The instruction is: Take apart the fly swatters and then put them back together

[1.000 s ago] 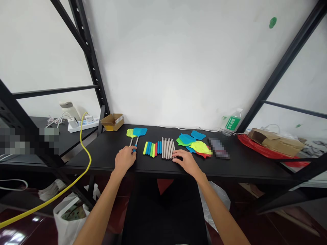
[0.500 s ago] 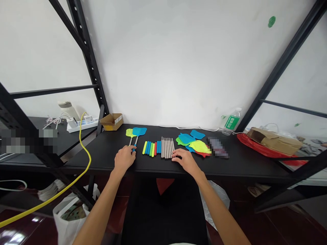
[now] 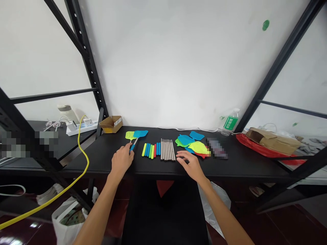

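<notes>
A white wall [image 3: 163, 68] fills the view behind everything, with black shelf posts [image 3: 87, 58] rising at 10 and 2 o'clock as counted from the middle of the table. The black table [image 3: 245, 166] stretches across below it. At 3 o'clock, toward the far end, a red bag [image 3: 246, 145] lies under crumpled brown cardboard [image 3: 278, 142]. A loose heap of swatter heads [image 3: 198, 147] in blue, green, yellow and red sits nearer, also at 3 o'clock, with a pixelated object [image 3: 217, 148] just beside it.

The left hand [image 3: 122, 158] is at 9 o'clock, thumb and fingers closed on the handle of a blue swatter [image 3: 140, 133], whose head points to 1 o'clock from the hand. That head overlaps a yellow-green swatter [image 3: 129, 135]; the lower end of this second one is hidden by the hand. The right hand [image 3: 189, 163], at 4 o'clock, is loosely spread and holds nothing, its fingertips just beside the rods.

A small open box [image 3: 111, 125] stands at 10 o'clock and a clear bottle [image 3: 230, 122] with a green label at 2. In the middle lie the metal rods [image 3: 168, 149], side by side. Smallest are the loose handles [image 3: 152, 151], yellow, blue, green and red, lined up at 9 o'clock from the rods.
</notes>
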The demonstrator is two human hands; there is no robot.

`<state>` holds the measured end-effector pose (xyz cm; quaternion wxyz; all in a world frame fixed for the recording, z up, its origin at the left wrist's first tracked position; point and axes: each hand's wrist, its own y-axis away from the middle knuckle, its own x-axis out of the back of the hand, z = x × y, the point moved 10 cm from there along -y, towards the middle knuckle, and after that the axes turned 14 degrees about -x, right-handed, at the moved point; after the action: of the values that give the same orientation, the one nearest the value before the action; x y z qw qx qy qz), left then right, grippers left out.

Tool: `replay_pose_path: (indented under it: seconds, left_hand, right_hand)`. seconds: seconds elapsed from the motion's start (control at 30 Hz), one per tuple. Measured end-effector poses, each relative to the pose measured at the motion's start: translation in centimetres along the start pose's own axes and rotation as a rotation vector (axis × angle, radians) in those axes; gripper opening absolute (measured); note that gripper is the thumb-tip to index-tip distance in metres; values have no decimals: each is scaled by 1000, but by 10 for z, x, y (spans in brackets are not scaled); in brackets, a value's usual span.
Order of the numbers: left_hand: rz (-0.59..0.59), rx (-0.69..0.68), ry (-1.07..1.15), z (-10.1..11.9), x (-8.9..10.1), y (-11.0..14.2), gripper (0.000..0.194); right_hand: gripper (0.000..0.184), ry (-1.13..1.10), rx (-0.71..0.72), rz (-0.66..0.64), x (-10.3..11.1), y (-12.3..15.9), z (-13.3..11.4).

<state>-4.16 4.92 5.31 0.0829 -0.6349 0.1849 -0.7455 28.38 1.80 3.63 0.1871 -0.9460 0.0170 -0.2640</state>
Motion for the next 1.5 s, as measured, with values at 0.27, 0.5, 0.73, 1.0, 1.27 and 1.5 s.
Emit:
replay_pose_path:
  seconds: [0.27,0.5,0.73,1.0,1.27,1.5]
  left_hand:
    - [249,-34,215,12,40,1,42]
    - [489,-142,588,38,87,12,32]
    - [442,-489,829,115,110,34,16]
    - [384,-717,891,159,109,49,14]
    - [569,-483,1006,141,101,52,7]
    - [551,-413,1267,138,96,48,7]
  right_hand:
    - [27,-121,-90,19,19,0,2]
    - [34,-274,-175,-114,15,3,-8]
    - [57,-572,-144,-422,-8,18,-45]
    - [59,-1064,-353,-334,1,20,-46]
    - [53,-1090,-370,-308,-4,18,-43]
    - [51,-1094,-298,-400,-6,22,-58]
